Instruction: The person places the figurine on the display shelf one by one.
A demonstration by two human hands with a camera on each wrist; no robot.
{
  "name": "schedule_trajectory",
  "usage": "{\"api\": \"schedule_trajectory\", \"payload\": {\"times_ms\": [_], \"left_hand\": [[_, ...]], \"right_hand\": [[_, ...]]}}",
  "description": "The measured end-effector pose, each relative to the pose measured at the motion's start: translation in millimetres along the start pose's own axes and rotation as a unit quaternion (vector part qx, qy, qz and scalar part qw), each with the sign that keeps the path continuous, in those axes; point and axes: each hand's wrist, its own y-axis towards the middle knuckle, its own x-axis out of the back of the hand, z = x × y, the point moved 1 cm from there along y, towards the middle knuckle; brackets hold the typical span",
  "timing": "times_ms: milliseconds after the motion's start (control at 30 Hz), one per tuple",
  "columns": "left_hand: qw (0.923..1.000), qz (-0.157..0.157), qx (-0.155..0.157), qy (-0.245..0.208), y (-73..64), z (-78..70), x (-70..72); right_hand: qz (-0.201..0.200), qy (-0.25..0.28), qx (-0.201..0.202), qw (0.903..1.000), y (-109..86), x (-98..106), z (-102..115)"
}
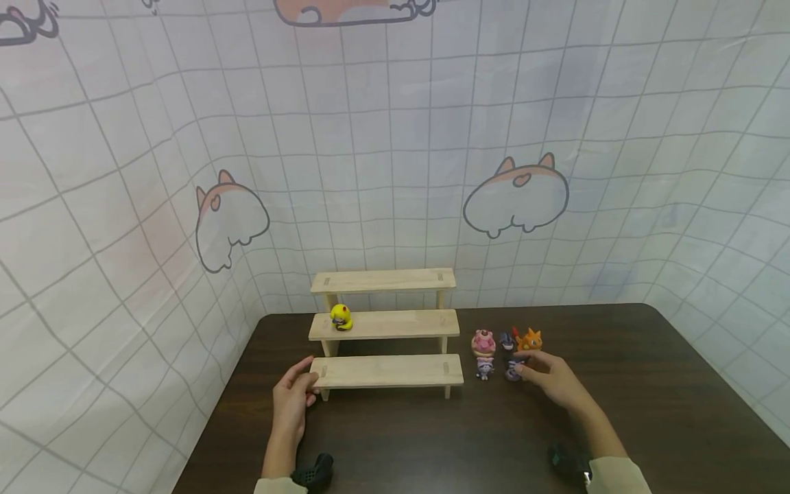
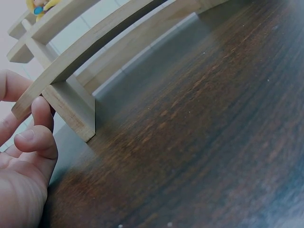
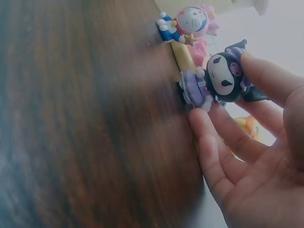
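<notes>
At the left end of the lowest step of a three-tier wooden display stand (image 1: 389,371), my left hand (image 1: 293,398) grips the board. The left wrist view shows its fingers (image 2: 35,140) bent about the board's end, beside the leg. My right hand (image 1: 555,377) pinches a black-and-purple figurine (image 3: 222,76) by its head, thumb on one side; the figurine is upright, at or just above the table. Close by stands a small figurine with a pink hood and blue outfit (image 3: 190,21). A yellow-hooded figurine (image 1: 341,318) sits on the middle step's left end.
Behind the held figurine are a pink figurine (image 1: 484,342), a small dark-blue one (image 1: 507,341) and an orange one (image 1: 532,339). The dark wooden table (image 1: 395,446) meets a grid-patterned cloth backdrop (image 1: 395,171) just behind the stand.
</notes>
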Motion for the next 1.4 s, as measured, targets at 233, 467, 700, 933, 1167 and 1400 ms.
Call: {"api": "schedule_trajectory", "payload": {"times_ms": [233, 467, 700, 933, 1167, 1400], "left_hand": [[1.0000, -0.002, 0.005, 0.004, 0.1, 0.5, 0.3], [1.0000, -0.003, 0.004, 0.005, 0.6, 0.1, 0.5], [0.9999, -0.009, 0.006, 0.001, 2.8, 1.6, 0.9], [0.9999, -0.008, 0.010, 0.006, 2.5, 1.7, 0.3], [0.9999, -0.008, 0.005, 0.006, 3.5, 2.7, -0.2], [0.9999, -0.010, 0.002, 0.004, 4.0, 3.9, 0.3]], "right_hand": [[-0.005, 0.002, -0.016, 0.9999, -1.0, 0, 1], [-0.006, 0.009, -0.017, 0.9998, 0.1, -2, 1], [-0.013, 0.024, -0.015, 0.9995, 1.6, -2, 1], [-0.020, 0.051, -0.016, 0.9984, 0.7, 2, 6], [-0.020, 0.052, -0.008, 0.9984, -2.0, 3, 16], [-0.034, 0.040, 0.017, 0.9985, -4.3, 4, 28]]}}
